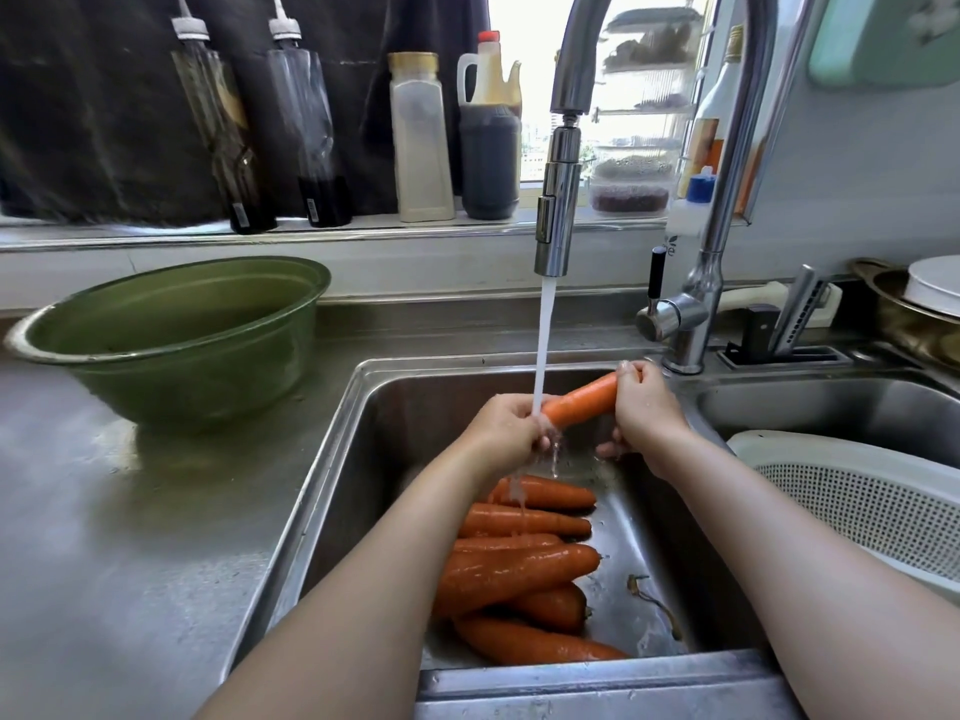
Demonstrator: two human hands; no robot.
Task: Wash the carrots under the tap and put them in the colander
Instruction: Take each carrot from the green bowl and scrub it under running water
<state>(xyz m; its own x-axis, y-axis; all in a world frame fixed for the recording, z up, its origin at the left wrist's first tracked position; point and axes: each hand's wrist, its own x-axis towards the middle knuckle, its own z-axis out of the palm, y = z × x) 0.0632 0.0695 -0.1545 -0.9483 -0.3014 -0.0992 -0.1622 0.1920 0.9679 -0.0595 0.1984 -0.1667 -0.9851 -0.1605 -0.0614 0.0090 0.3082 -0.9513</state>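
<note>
Carrot (582, 401), orange, seemingly wet, its ends gripped by left hand (501, 428) and right hand (647, 413).

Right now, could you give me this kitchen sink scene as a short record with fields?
Held item: one orange carrot, under the running water stream from the chrome steel tap
Left hand: grips the carrot's wet end
Right hand: grips its other end
Waiting: pile of orange carrots in the stainless steel sink
White perforated plastic colander: to the right, no carrot visible in it
Green round bowl: on the counter, left
</note>
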